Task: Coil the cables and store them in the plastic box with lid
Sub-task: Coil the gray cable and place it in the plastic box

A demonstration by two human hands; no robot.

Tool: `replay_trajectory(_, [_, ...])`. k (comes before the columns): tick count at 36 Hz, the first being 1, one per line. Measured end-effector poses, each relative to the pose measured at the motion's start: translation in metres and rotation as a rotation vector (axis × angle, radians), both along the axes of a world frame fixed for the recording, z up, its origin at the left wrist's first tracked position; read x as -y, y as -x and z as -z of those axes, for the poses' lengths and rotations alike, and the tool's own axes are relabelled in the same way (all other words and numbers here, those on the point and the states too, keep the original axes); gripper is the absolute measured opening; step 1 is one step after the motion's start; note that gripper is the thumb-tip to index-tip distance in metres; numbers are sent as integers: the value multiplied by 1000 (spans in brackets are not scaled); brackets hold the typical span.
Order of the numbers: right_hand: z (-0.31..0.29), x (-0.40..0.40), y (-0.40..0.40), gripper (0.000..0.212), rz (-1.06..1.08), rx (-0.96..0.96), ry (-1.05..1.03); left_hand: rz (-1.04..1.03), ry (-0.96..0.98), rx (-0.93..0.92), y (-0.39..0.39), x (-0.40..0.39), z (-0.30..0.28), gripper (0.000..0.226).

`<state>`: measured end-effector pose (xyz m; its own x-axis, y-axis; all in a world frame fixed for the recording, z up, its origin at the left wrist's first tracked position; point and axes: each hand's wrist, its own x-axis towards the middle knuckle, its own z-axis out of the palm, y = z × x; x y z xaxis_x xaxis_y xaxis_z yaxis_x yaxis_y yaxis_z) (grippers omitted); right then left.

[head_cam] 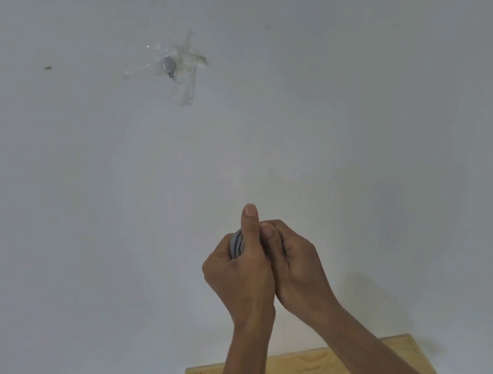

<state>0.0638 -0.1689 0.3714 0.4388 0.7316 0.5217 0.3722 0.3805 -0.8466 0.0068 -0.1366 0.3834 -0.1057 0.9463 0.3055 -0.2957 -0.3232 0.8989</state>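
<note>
My left hand (pixel 238 270) and my right hand (pixel 297 262) are raised together in front of a pale wall, pressed side by side. Between them sits a grey coiled cable (pixel 237 245), of which only a few loops show beside my left thumb. My left hand grips the coil with the thumb pointing up. My right hand's fingers curl against the coil's other side, with its thumb tucked next to my left thumb. The plastic box and its lid are out of view.
A wooden table (pixel 315 373) fills the bottom of the view under my forearms. On the wall above, a small metal hook (pixel 168 65) is fixed with clear tape. A small dark speck (pixel 47 68) marks the wall at upper left.
</note>
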Motion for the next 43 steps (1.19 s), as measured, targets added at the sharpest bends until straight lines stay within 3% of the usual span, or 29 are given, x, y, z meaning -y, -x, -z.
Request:
replay_trajectory(6, [4,-3,-5,40,95,66,-48,-33,-77,-120,2,-12,6,55])
replay_trajectory(11, [9,-4,-6,38,90,124,-37,-79,-301,-306,8,-18,10,56])
replay_trajectory(16, [5,-1,-20,54,-209,-111,109,-128,-351,-423,14,-30,16,68])
replay_trajectory(18, [1,0,-32,49,-345,-161,159,-131,-336,-417,16,-29,15,65])
replay_trajectory(23, [-5,5,-52,30,-361,56,207,-122,-309,-416,16,-28,11,59])
replay_trajectory(29, [-3,-3,-63,23,-112,321,184,-93,-331,-417,16,-24,4,60])
replay_trajectory(32, [-4,-7,-63,12,-94,184,154,-76,-337,-407,14,-21,2,60])
replay_trajectory(36, [-8,-5,-52,14,-171,-87,85,-75,-326,-429,14,-25,2,61])
replay_trajectory(43, [-3,-11,-47,19,-209,-222,109,-44,-306,-456,18,-26,3,59])
